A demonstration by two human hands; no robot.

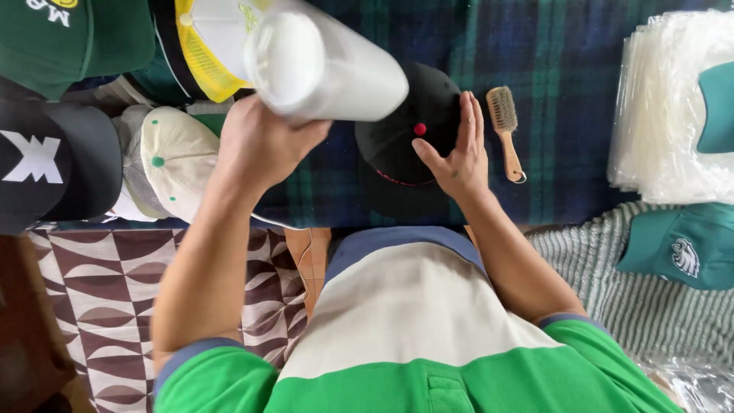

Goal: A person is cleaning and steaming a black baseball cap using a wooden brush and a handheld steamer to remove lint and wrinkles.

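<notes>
Head view: brush (pixel 504 128) beside black cap (pixel 405 153).

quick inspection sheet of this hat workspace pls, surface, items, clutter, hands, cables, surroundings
surface: dark green and blue plaid cloth covers the work area
job's things: black cap with a red top button; white cylinder held tilted above it
clutter: wooden brush right of the cap; cream cap, yellow mesh cap, stack of clear bags
grippers: left hand grips the cylinder; right hand rests on the black cap
cables: nothing seen
surroundings: teal cap on striped fabric; patterned brown mat
</notes>
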